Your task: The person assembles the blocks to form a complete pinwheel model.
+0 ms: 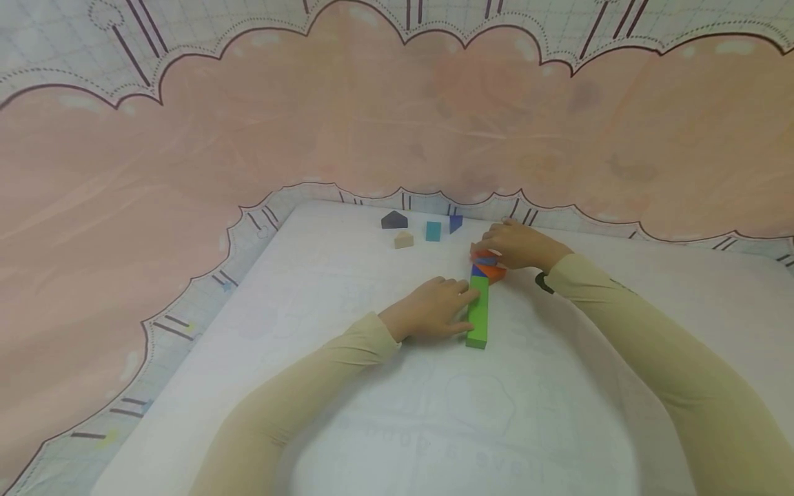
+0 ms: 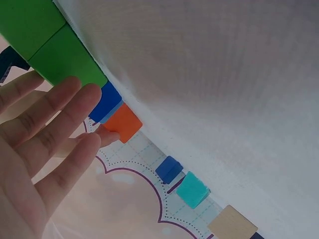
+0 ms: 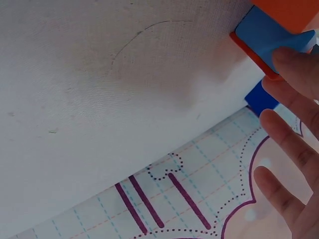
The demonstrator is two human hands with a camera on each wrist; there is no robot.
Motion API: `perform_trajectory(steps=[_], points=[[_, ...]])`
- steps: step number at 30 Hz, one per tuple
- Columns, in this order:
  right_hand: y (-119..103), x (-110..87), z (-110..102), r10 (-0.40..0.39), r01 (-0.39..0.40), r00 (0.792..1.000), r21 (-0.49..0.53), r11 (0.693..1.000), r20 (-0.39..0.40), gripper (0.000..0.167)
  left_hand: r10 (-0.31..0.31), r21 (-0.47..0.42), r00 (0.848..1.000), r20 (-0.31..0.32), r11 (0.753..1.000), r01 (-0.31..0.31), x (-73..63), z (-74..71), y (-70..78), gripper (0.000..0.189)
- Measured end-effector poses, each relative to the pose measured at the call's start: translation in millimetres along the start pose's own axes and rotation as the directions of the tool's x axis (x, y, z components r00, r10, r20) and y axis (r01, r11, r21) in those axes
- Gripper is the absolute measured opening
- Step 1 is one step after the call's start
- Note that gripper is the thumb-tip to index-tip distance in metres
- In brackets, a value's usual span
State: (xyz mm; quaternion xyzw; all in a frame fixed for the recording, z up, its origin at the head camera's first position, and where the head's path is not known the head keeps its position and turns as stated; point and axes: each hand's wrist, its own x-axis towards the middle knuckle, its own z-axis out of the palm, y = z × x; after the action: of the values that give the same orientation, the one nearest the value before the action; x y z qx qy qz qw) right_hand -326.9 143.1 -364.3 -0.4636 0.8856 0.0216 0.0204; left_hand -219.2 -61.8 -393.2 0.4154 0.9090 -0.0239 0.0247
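Observation:
Two green blocks (image 2: pixel 67 57) stand end to end in a row, as the left wrist view shows. My left hand (image 1: pixel 434 308) touches their left side with spread, fairly straight fingers. Beyond them are a dark blue wedge and an orange wedge (image 1: pixel 494 273), then a lighter blue block (image 3: pixel 269 37) and another orange block (image 2: pixel 124 123). My right hand (image 1: pixel 517 244) bends around that far end. Its thumb lies on the lighter blue block and a finger meets the far orange block, pinching there; the contact is partly hidden.
Behind the row's left side lie a dark roof-shaped block (image 1: pixel 394 220), a tan block (image 1: pixel 404 240), a teal block (image 1: pixel 433 231) and a small blue wedge (image 1: pixel 455 223). A dark curved object (image 1: pixel 544 282) is partly covered by the right sleeve. A patterned cloth borders the white table (image 1: pixel 347 427).

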Motion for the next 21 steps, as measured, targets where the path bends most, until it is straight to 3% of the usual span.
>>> perform_trajectory(steps=[8, 21], points=[[0, 1.3, 0, -0.016, 0.015, 1.000, -0.016, 1.000, -0.024, 0.033, -0.003, -0.006, 1.000, 0.001, 1.000, 0.003, 0.3, 0.3, -0.4, 0.057], [-5, 11.8, -1, 0.099, -0.100, 0.995, -0.065, 0.993, -0.008, 0.036, 0.001, -0.008, 1.000, -0.001, 1.000, -0.001, -0.5, -0.8, 0.0, 0.057]])
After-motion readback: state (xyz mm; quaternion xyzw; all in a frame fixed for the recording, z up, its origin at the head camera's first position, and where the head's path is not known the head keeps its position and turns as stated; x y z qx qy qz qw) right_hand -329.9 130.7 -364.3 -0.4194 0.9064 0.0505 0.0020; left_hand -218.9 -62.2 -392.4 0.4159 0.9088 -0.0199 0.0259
